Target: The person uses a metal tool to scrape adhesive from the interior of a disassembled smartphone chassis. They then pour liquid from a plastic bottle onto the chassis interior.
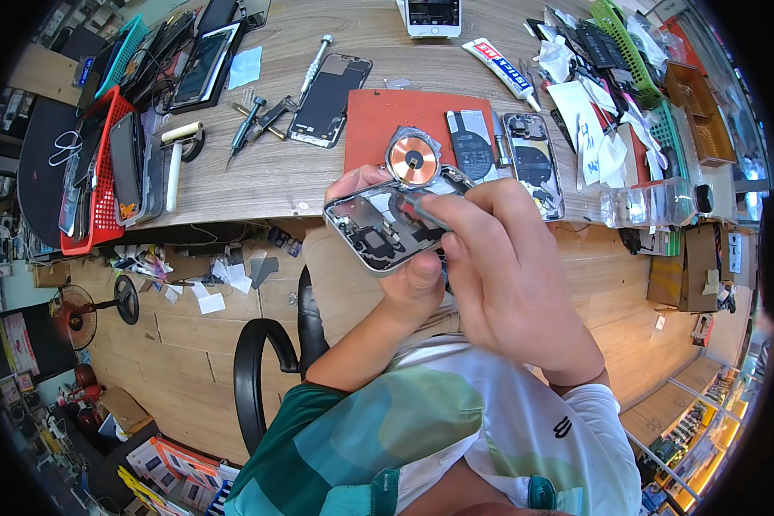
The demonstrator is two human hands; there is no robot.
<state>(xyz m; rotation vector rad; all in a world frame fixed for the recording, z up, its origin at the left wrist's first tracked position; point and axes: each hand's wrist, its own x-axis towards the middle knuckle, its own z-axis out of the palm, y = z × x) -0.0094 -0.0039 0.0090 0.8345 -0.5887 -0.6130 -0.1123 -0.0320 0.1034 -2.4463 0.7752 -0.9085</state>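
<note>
My left hand (413, 284) grips an opened phone housing (371, 236) from below and behind, its fingers showing past the upper left edge. Dark internal parts show inside the housing. A round copper coil (401, 158) on a silvery backing stands at the housing's upper edge; whether it is attached is unclear. My right hand (514, 275) is closed over the housing's right part, index finger on a small greyish piece inside that I cannot make out. Behind lies a red mat (378, 114) with a black battery (473, 146) and a metal cylindrical tool (500, 138).
A detached screen (330, 101), screwdrivers (251, 125), a white-handled roller (175, 176), red basket (86, 198), glue tube (496, 69), open phone (533, 168), paper scraps (580, 120) and upright phone (432, 17) occupy the desk. Below are a black chair (254, 383) and fan (76, 316).
</note>
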